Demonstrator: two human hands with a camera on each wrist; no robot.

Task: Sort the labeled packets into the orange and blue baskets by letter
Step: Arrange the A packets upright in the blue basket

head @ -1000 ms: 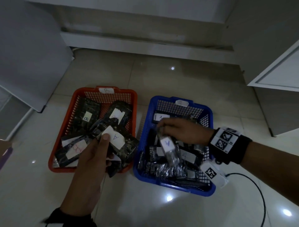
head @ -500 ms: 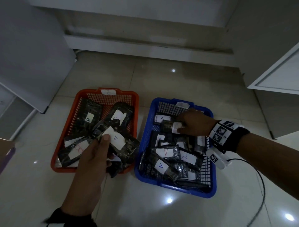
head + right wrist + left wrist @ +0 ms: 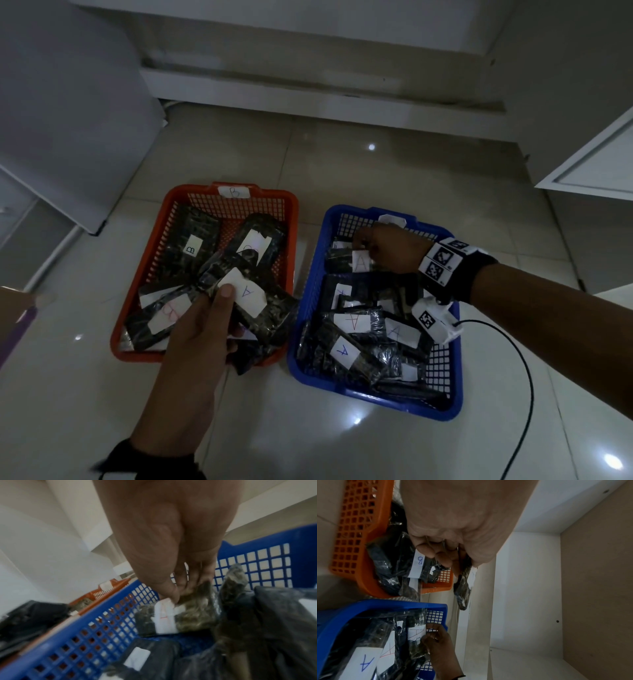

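Observation:
An orange basket [image 3: 289, 219] tagged B and a blue basket [image 3: 308, 363] stand side by side on the floor, both holding several dark packets with white letter labels. My left hand [image 3: 202, 329] grips a stack of packets over the orange basket, thumb on the top packet labeled A [image 3: 245, 296]; in the left wrist view that held packet [image 3: 462, 588] hangs from my curled fingers. My right hand [image 3: 383, 250] is at the far end of the blue basket, fingertips pinching a packet labeled A [image 3: 346, 262], also seen as the pinched packet [image 3: 181, 614] in the right wrist view.
A black cable [image 3: 520, 383] runs from my right wrist across the glossy tiled floor. White cabinet panels [image 3: 68, 113] stand at left, and an open cabinet door [image 3: 589, 164] at right. A raised white plinth [image 3: 308, 89] lies behind the baskets.
My right hand let a packet labeled A drop at the near end of the blue basket, then moved to the far end and took hold of another A packet. My left hand stayed put.

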